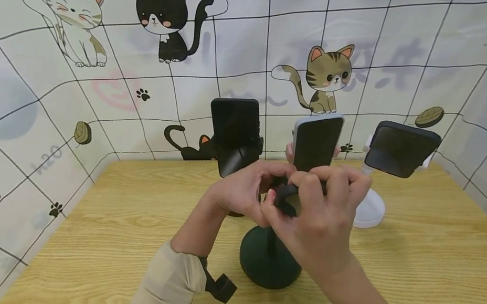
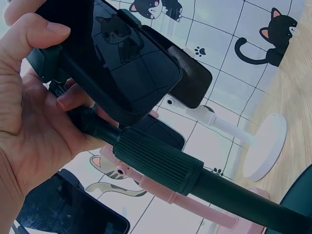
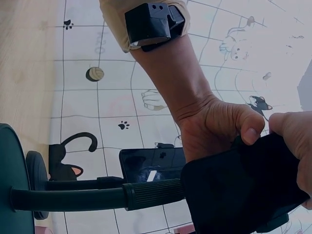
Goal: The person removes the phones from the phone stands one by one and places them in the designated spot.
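Observation:
A dark green phone stand (image 2: 158, 158) rises from its round base (image 1: 269, 262) on the table. At its top, a black smartphone (image 2: 136, 68) lies tilted in the green clamp (image 2: 46, 63). My left hand (image 1: 244, 189) holds the clamp, with its thumb over the side and fingers curled behind, as the left wrist view shows. From the other side my right hand (image 1: 326, 218) grips the phone by its edge, thumb nearest me. The right wrist view shows both hands at the phone, my left hand (image 3: 212, 122) at the clamp and my right hand (image 3: 300, 146) at the far end.
Behind my hands stand a black phone (image 1: 235, 124) on a black holder, a pale blue-edged phone (image 1: 319, 140) on a pink one, and a dark phone (image 1: 401, 150) sideways on a white stand (image 1: 370, 209). A cat-printed cloth (image 1: 242, 40) backs the wooden table (image 1: 124, 239).

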### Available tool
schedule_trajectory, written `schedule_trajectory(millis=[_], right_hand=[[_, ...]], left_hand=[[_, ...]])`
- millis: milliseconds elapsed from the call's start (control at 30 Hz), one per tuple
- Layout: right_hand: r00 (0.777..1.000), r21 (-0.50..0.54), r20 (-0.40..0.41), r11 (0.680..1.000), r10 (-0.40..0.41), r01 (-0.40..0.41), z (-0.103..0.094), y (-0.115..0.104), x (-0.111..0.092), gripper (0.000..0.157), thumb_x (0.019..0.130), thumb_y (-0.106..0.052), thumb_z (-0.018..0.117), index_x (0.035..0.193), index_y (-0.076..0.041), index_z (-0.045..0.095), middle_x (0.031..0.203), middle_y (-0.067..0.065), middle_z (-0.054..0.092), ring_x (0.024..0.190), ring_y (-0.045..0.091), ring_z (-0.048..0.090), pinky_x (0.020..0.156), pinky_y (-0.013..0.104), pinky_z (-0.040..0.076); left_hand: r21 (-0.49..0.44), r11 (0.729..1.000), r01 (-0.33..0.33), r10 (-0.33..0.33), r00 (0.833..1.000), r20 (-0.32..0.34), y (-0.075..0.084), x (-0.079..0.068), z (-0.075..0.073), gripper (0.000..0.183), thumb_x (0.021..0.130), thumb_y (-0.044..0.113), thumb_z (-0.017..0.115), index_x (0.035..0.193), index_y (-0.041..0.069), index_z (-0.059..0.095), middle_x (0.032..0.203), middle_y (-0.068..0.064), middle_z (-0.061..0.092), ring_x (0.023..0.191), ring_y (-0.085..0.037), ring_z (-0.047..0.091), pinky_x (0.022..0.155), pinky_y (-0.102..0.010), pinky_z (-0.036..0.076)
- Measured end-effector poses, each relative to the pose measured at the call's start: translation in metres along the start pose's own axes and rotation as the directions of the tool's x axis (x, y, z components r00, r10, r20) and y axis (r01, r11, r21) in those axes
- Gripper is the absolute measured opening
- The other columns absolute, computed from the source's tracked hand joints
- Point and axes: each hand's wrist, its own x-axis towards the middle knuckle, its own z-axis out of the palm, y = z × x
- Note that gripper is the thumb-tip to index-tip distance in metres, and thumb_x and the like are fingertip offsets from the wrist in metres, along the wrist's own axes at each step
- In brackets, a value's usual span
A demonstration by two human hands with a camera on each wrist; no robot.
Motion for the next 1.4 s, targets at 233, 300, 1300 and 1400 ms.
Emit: schedule_trajectory(millis=[233,300,1300,1400], right_hand=[[1.000,0.066,0.027,0.998,0.012,-0.014,0.0023,0.0051,-0.0010,0.020,0.074,-0.017,0.056,0.073,0.002,0.050,0.072,0.017,0.043,0.075,0.037,0.037,0.072,0.055,0.024],[0.999,0.074,0.036,0.997,0.009,-0.012,0.0028,0.0065,-0.0013,0.019,0.073,-0.016,0.056,0.073,0.001,0.050,0.072,0.017,0.043,0.076,0.038,0.036,0.073,0.056,0.025],[0.999,0.119,0.052,0.993,-0.014,0.008,-0.0044,0.0097,0.0007,0.021,0.076,-0.020,0.054,0.074,0.001,0.052,0.074,0.018,0.044,0.076,0.039,0.036,0.071,0.054,0.026],[0.999,0.123,0.049,0.992,-0.015,0.009,-0.0048,0.0103,0.0007,0.022,0.076,-0.021,0.054,0.075,0.001,0.053,0.074,0.018,0.044,0.075,0.038,0.036,0.071,0.054,0.026]], left_hand=[[0.007,1.000,-0.012,0.012,1.000,-0.014,-0.0024,-0.0003,-0.0008,0.032,0.061,0.000,0.058,0.092,-0.007,0.051,0.086,-0.014,0.049,0.077,-0.020,0.045,0.066,-0.032,0.043],[-0.005,1.000,-0.006,0.006,1.000,-0.021,-0.0024,-0.0007,-0.0006,0.033,0.061,-0.001,0.058,0.093,-0.008,0.050,0.087,-0.015,0.049,0.077,-0.019,0.046,0.066,-0.032,0.043],[-0.052,0.998,0.036,-0.034,0.999,0.027,-0.0012,0.0005,0.0001,0.036,0.062,0.003,0.063,0.095,-0.005,0.048,0.089,-0.011,0.049,0.077,-0.022,0.048,0.068,-0.036,0.045],[-0.051,0.998,0.034,-0.032,0.999,0.037,-0.0018,0.0009,-0.0007,0.037,0.063,0.003,0.064,0.095,-0.005,0.048,0.091,-0.012,0.049,0.078,-0.022,0.048,0.069,-0.036,0.045]])
